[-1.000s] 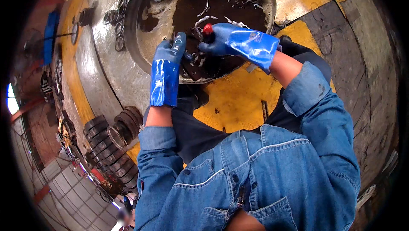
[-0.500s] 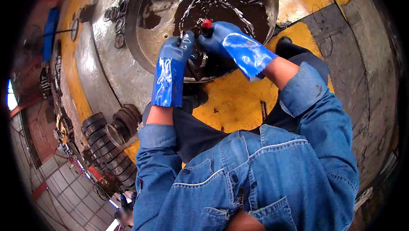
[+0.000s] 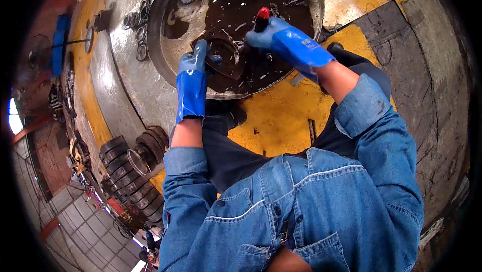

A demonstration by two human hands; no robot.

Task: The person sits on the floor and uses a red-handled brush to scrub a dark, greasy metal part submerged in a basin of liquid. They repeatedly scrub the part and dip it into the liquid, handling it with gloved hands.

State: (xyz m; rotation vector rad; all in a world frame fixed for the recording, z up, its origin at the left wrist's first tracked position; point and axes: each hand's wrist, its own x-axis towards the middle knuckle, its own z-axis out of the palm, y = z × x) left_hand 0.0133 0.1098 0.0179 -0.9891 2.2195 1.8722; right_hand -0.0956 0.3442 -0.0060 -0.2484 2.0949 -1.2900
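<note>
Two gloved hands, left hand (image 3: 193, 74) gripping ring (image 3: 223, 58)

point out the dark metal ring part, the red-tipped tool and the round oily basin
dark metal ring part (image 3: 224, 57), head view, on its upper band
red-tipped tool (image 3: 262, 13), head view, on its red end
round oily basin (image 3: 159, 66), head view, on its left rim

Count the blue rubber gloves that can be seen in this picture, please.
2. One blue rubber glove is on the left hand, holding a dark oily metal ring over the round metal basin. The other glove is on the right hand, its grip on a red-tipped tool.
</note>
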